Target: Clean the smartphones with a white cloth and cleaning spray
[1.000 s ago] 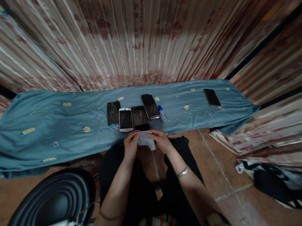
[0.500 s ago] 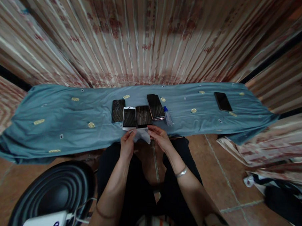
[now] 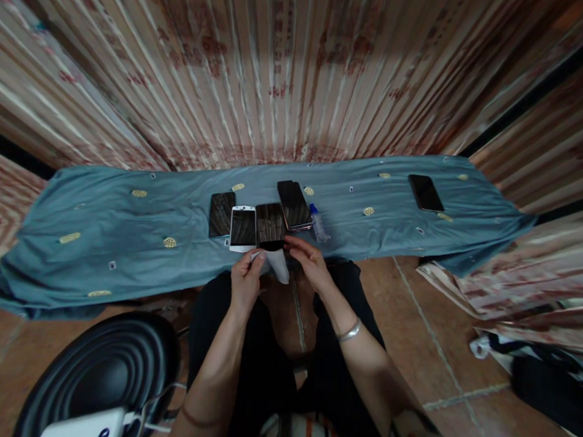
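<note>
Teal cloth (image 3: 127, 224) mid-frame carries phones. Left hand (image 3: 244, 282) pinches white wipe (image 3: 276, 263); right hand (image 3: 309, 261) grips its other edge. Risk: nudging dark phone (image 3: 270, 225), touching above.

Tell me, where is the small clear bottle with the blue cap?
The small clear bottle lies on the blue-grey cloth, just right of the phone cluster.

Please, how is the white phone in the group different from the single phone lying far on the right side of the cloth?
The white phone has a white frame; the far phone is all dark. The white phone lies packed against other phones near the left hand and right hand, which hold a pale cloth; the far phone lies alone. Both lie flat, screen up, on the blue cloth.
</note>
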Demonstrator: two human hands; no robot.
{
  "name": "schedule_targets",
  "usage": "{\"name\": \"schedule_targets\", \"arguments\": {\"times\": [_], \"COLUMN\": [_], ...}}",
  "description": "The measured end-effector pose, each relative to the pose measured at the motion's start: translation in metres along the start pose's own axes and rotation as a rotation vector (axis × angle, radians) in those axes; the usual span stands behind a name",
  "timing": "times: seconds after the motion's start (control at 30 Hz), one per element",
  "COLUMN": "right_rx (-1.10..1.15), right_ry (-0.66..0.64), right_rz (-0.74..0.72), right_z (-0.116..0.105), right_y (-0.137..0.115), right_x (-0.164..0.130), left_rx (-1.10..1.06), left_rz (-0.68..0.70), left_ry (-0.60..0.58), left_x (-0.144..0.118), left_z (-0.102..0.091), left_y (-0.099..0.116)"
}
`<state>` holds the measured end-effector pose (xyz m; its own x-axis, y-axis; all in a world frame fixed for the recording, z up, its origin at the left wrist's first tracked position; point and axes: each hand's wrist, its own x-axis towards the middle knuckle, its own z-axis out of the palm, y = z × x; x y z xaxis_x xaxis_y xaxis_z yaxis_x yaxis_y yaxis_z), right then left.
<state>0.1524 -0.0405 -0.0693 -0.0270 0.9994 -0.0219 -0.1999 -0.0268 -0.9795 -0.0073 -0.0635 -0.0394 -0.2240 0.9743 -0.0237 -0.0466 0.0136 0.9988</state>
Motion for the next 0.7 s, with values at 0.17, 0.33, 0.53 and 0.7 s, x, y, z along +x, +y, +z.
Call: {"name": "schedule_targets", "arguments": {"times": [0.17, 0.33, 0.53, 0.7], "right_rx": [0.034, -0.092, -0.215, -0.072], "right_ry": [-0.145, -0.015, -0.130, -0.288], "right_rz": [0.058, -0.032, -0.018, 0.043], "right_z": [0.002, 0.001, 0.011, 0.028], "right_y": [-0.003, 0.000, 0.004, 0.004], "right_x": [0.003, 0.006, -0.001, -0.006], "left_rx": [-0.351, -0.389, -0.048, 0.122], "left_rz": [-0.236, -0.216, 0.064, 0.170], "left_ry": [-0.008, 0.022, 0.051, -0.065], "left_x": [0.002, 0.005, 0.002, -0.009], "left_z": [0.003, -0.005, -0.016, -0.009], "left_y": [-0.001, -0.003, -0.010, 0.002]}}
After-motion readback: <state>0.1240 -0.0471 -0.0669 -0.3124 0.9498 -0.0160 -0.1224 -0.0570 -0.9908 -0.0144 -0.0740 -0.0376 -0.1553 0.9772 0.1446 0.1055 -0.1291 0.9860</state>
